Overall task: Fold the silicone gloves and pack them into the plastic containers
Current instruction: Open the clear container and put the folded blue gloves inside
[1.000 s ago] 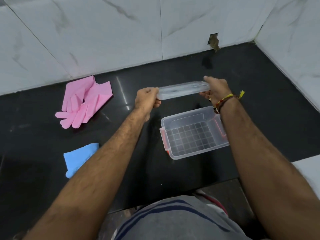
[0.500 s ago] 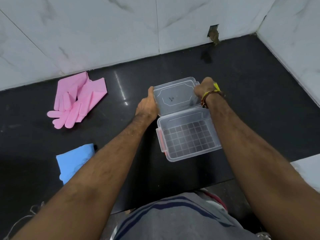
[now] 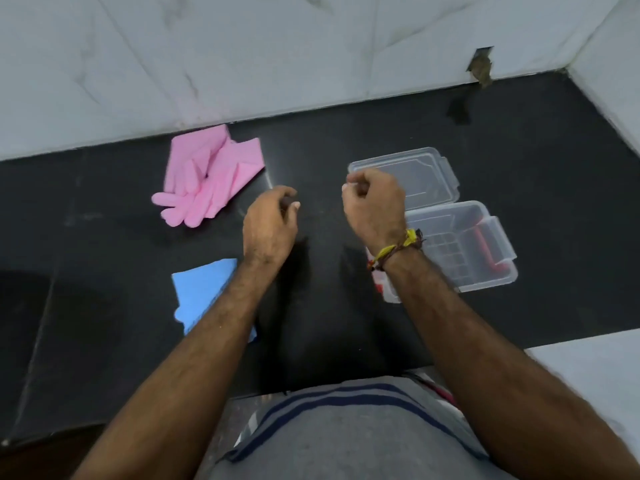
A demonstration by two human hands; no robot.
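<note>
A clear plastic container point(image 3: 485, 244) with red side clasps stands open on the black counter at the right. Its clear lid point(image 3: 422, 174) lies flat just behind it. Pink silicone gloves point(image 3: 207, 178) lie in a pile at the back left. A blue glove point(image 3: 204, 292) lies nearer me, partly hidden under my left forearm. My left hand point(image 3: 270, 226) hovers over the counter between the pink gloves and the container, fingers curled, holding nothing. My right hand point(image 3: 375, 206) is beside the lid's left edge, fingers curled, also holding nothing.
White marble walls point(image 3: 242, 64) close the counter at the back and right, with a broken hole point(image 3: 479, 65) in the back wall. A white ledge point(image 3: 595, 368) sits at the front right. The counter's front edge runs just before my waist.
Both hands set the lid down behind the container, let go of it and drew back to the left. The view has shifted left.
</note>
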